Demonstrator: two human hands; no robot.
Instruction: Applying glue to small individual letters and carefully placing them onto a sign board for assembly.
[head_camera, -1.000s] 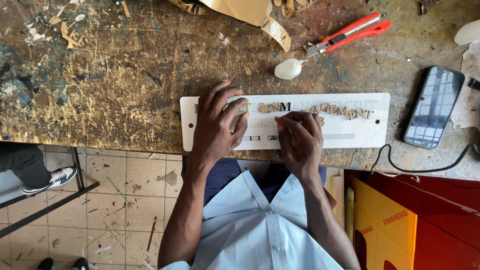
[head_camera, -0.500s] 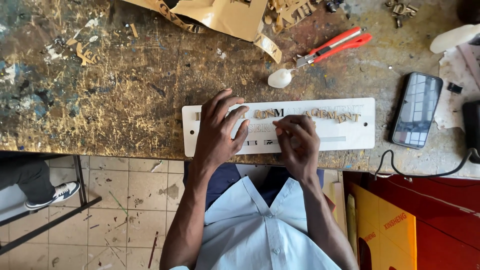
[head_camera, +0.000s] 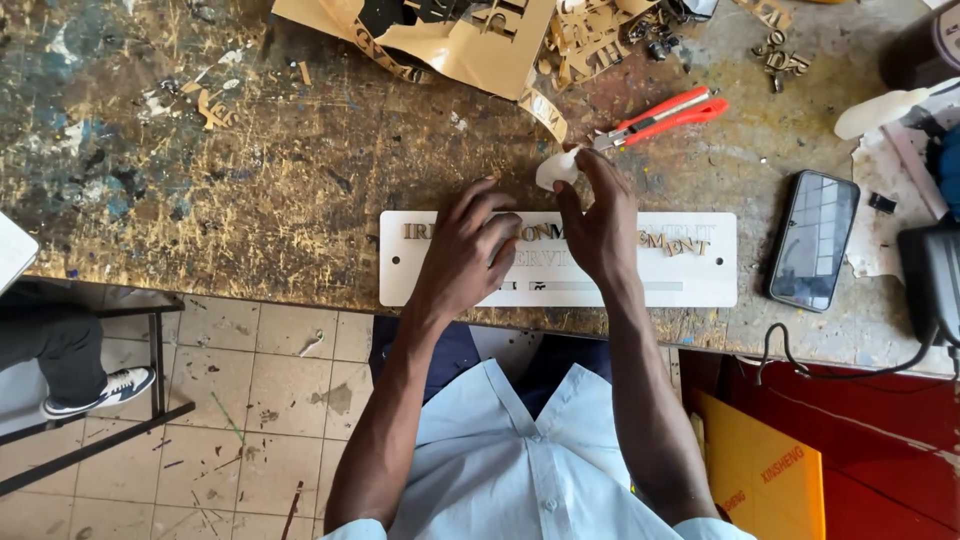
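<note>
Since a second ago the right hand (head_camera: 598, 222) has left the middle of the white sign plate (head_camera: 710, 285) and reached up to 12 o'clock, where its fingertips now pinch the small white nozzle-shaped piece (head_camera: 555, 168) lying just past the plate's far edge. The left hand (head_camera: 470, 255) has stayed flat on the plate, fingers spread and released, apparently pressing it down so it does not slide on the bench.

The plate lies along the near edge of the scarred wooden workbench (head_camera: 250, 200), with small gold cut-out letters (head_camera: 678, 242) set in a row on it. At 1 o'clock from the plate lies a red-handled cutter (head_camera: 665, 116), within easy reach; at 3 o'clock, a dark phone (head_camera: 814, 240). At 12 o'clock, further off, sits gold sheet (head_camera: 470, 40) with letter shapes cut out.
</note>
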